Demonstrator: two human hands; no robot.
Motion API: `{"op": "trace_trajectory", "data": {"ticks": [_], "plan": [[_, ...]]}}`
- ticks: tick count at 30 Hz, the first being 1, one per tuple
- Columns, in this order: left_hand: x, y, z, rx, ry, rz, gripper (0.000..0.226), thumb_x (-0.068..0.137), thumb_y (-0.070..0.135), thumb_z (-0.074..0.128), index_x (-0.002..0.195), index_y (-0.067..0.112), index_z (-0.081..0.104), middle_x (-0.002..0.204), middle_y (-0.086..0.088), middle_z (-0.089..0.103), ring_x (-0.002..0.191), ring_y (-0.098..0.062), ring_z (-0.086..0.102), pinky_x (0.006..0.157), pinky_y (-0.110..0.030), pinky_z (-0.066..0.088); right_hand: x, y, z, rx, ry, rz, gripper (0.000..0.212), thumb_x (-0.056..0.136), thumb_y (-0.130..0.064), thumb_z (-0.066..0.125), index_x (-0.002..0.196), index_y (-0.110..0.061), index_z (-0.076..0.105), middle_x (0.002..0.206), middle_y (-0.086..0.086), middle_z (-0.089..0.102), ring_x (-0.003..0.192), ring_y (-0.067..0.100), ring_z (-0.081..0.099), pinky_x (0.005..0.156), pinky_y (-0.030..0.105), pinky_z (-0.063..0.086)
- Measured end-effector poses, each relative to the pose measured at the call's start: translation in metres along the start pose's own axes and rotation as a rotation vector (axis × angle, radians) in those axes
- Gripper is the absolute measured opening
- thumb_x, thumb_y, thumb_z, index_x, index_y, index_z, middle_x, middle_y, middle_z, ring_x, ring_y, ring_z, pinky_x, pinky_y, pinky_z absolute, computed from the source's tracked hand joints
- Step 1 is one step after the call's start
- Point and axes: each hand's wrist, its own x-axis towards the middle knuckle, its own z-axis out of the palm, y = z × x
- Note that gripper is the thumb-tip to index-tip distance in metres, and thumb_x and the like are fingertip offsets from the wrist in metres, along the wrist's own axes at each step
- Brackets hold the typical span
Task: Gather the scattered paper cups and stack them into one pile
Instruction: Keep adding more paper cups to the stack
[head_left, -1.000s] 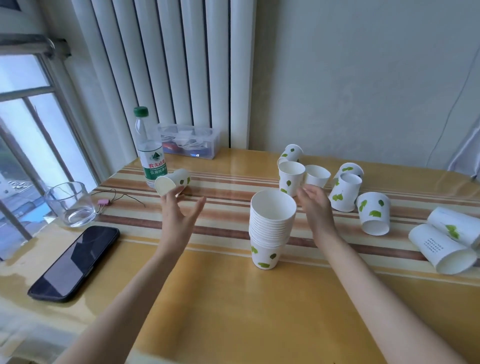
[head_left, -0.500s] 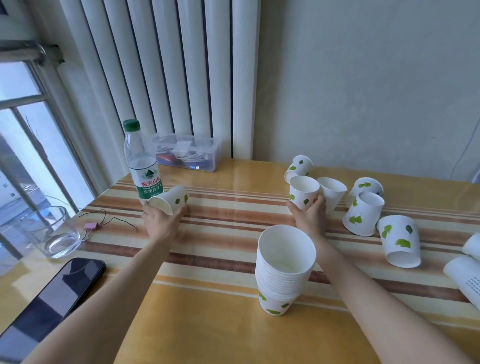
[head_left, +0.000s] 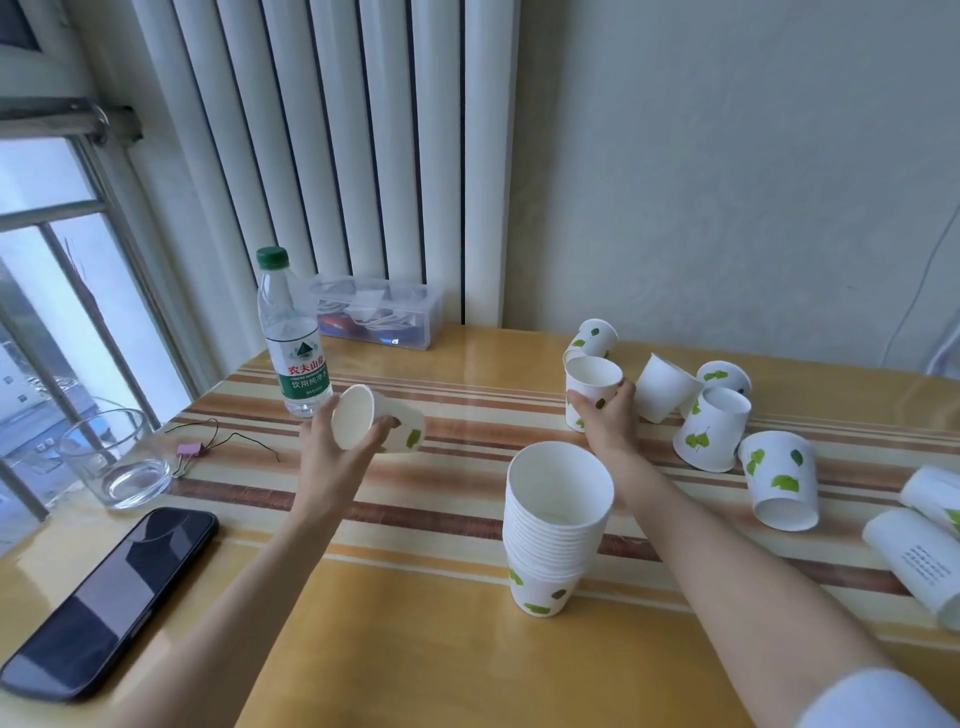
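At the far left we see a dark phone (head_left: 111, 603) lying flat near the table's (head_left: 415, 665) front edge, and behind it a clear glass (head_left: 115, 457) with a little water. A small pink clip (head_left: 188, 450) with thin wire lies just beside the glass. Further back stands a water bottle (head_left: 294, 332) with a green cap, and behind it, against the radiator (head_left: 332, 156), a clear plastic box (head_left: 376, 318).

Our left hand (head_left: 337, 457) is raised just in front of the bottle, fingers and thumb wrapped around a paper cup on its side (head_left: 376, 425), whose open mouth faces us and to the left.

Near the middle stands the stack of cups (head_left: 556, 525), upright on the yellow cloth, mouth up, with green leaf prints on the lowest cup.

Behind the stack our right hand (head_left: 608, 423) grips an upright cup (head_left: 592, 387) from the near side, its base at or near the striped runner. Just behind that one lies a tipped cup (head_left: 595, 336).

To the right more loose cups are scattered: a plain tilted cup (head_left: 665, 387), a leaf cup behind it (head_left: 723, 375), a leaning cup (head_left: 712, 428), a cup with its mouth towards us (head_left: 779, 478), and two lying cups (head_left: 914, 558) at the right edge.
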Motion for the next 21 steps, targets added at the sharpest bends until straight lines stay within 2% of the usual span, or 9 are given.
{"op": "trace_trajectory", "data": {"ticks": [2,4,6,9,11,13,16,18,21], "plan": [[-0.007,0.020,-0.008,-0.041,-0.054,0.081,0.083,0.073,0.049,0.070,0.141,0.013,0.039,0.141,-0.012,0.046,0.130,-0.027,0.044,0.108,-0.047,0.042,-0.008,-0.004,-0.005,0.009,-0.064,0.001,0.071,0.077,-0.029,0.072,0.136,-0.016,0.034,0.133,0.005,0.052,0.117,0.028,0.053,0.086,0.034,0.045],[-0.016,0.051,-0.015,-0.127,-0.071,0.170,0.082,0.068,0.052,0.069,0.135,0.014,0.043,0.130,-0.005,0.052,0.117,-0.020,0.054,0.088,-0.027,0.055,-0.021,-0.010,-0.015,0.044,-0.126,-0.050,0.071,0.076,-0.030,0.073,0.135,-0.020,0.036,0.129,-0.001,0.053,0.114,0.021,0.054,0.088,0.037,0.048],[-0.027,0.087,-0.021,-0.216,-0.101,0.293,0.081,0.063,0.057,0.069,0.129,0.018,0.044,0.124,-0.001,0.054,0.110,-0.014,0.057,0.072,-0.016,0.055,-0.035,-0.018,-0.028,0.089,-0.169,-0.117,0.066,0.077,-0.027,0.073,0.133,-0.020,0.038,0.123,-0.006,0.054,0.113,0.016,0.052,0.089,0.033,0.045],[-0.049,0.137,-0.023,-0.270,-0.230,0.451,0.082,0.056,0.068,0.073,0.122,0.026,0.047,0.121,0.003,0.057,0.110,-0.006,0.058,0.075,-0.013,0.055,-0.055,-0.027,-0.054,0.134,-0.201,-0.190,0.058,0.079,-0.024,0.071,0.128,-0.022,0.041,0.122,-0.007,0.055,0.112,0.011,0.052,0.084,0.024,0.042],[-0.064,0.159,-0.016,-0.249,-0.325,0.480,0.081,0.054,0.069,0.074,0.121,0.032,0.048,0.120,0.014,0.057,0.110,-0.001,0.058,0.085,-0.023,0.057,-0.066,-0.030,-0.069,0.156,-0.195,-0.208,0.055,0.080,-0.024,0.071,0.126,-0.025,0.042,0.121,-0.008,0.055,0.110,0.010,0.053,0.078,0.018,0.043],[-0.076,0.167,-0.005,-0.167,-0.391,0.494,0.073,0.059,0.061,0.071,0.123,0.034,0.048,0.122,0.013,0.056,0.114,-0.007,0.057,0.096,-0.035,0.054,-0.075,-0.033,-0.081,0.170,-0.173,-0.211,0.056,0.080,-0.024,0.071,0.128,-0.023,0.043,0.120,-0.007,0.056,0.109,0.010,0.054,0.072,0.013,0.042],[-0.090,0.158,0.009,-0.021,-0.460,0.495,0.081,0.060,0.063,0.065,0.131,0.030,0.048,0.128,0.007,0.054,0.114,-0.006,0.053,0.095,-0.025,0.048,-0.085,-0.036,-0.098,0.210,-0.141,-0.206,0.055,0.080,-0.022,0.071,0.128,-0.018,0.044,0.118,-0.004,0.058,0.107,0.011,0.056,0.064,0.007,0.045],[-0.098,0.148,0.015,0.057,-0.483,0.489,0.087,0.060,0.064,0.065,0.134,0.024,0.048,0.127,0.006,0.053,0.113,-0.007,0.052,0.093,-0.020,0.042,-0.093,-0.039,-0.109,0.254,-0.117,-0.208,0.049,0.081,-0.021,0.070,0.124,-0.018,0.045,0.113,-0.005,0.058,0.103,0.007,0.057,0.065,0.006,0.045],[-0.106,0.132,0.020,0.159,-0.521,0.470,0.085,0.065,0.057,0.069,0.138,0.019,0.046,0.126,0.009,0.047,0.124,-0.010,0.044,0.099,-0.021,0.033,-0.107,-0.046,-0.121,0.282,-0.099,-0.239,0.045,0.082,-0.021,0.068,0.121,-0.023,0.045,0.108,-0.012,0.057,0.099,-0.001,0.055,0.071,0.008,0.045]]}}
